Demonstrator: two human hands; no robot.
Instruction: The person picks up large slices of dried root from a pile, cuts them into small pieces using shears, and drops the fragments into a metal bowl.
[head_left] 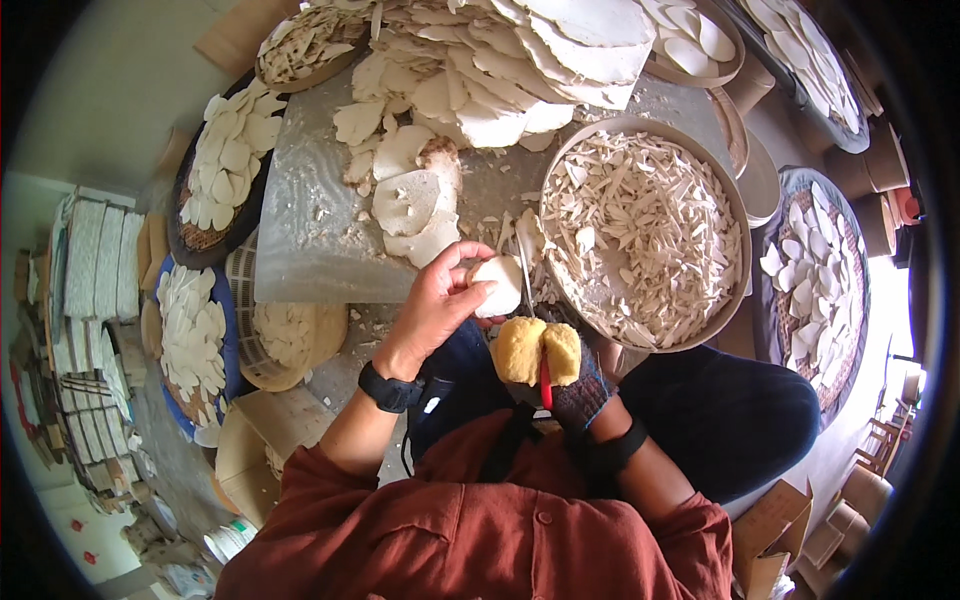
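Note:
My left hand [445, 295], bare and with a dark watch on its wrist, pinches a thin, whitish flat slice [503, 283] between thumb and fingers. In a dark knitted glove, my right hand [583, 398] grips scissors [546, 384] whose red handle is wrapped in thick yellow foam [518, 352]. The narrow metal blade stands beside the slice's right edge; whether it touches is unclear. Just beyond my hands, several larger whitish slices [408, 203] overlap on the metal tabletop [315, 235]. The foam hides part of my right fingers.
A round tray [742, 235] full of pale trimmings stands right of my hands. A tall heap of slices [500, 75] covers the table's far side. Further trays of slices stand left [232, 150] and right [815, 270]. An open cardboard box [250, 450] sits at lower left.

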